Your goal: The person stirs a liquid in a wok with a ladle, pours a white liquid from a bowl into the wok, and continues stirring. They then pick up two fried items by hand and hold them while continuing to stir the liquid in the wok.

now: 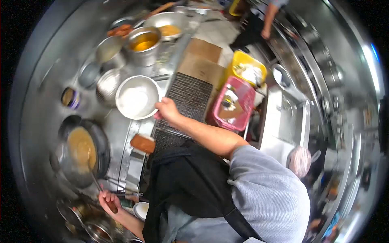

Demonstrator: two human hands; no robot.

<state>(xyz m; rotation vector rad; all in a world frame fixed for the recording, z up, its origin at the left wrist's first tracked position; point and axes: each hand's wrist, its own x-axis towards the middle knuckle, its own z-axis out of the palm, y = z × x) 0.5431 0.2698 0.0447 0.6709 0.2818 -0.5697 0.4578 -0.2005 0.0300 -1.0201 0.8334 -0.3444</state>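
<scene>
My left hand is closed around a wooden-handled wok utensil, whose metal shaft runs down into the wok. Its head is hidden in the tan sauce. The dark wok sits on the stove at the left. My right hand grips the rim of a white bowl, fingers at its right edge. The bowl is held above the steel counter, its pale inside facing the camera. Close to that bowl are a perforated metal strainer and a brown block-like item.
Behind the bowl stand a steel pot of orange liquid and a wide metal bowl. A pink bin and a yellow bin are right of the black mat. Further back, a co-worker stands near shelving.
</scene>
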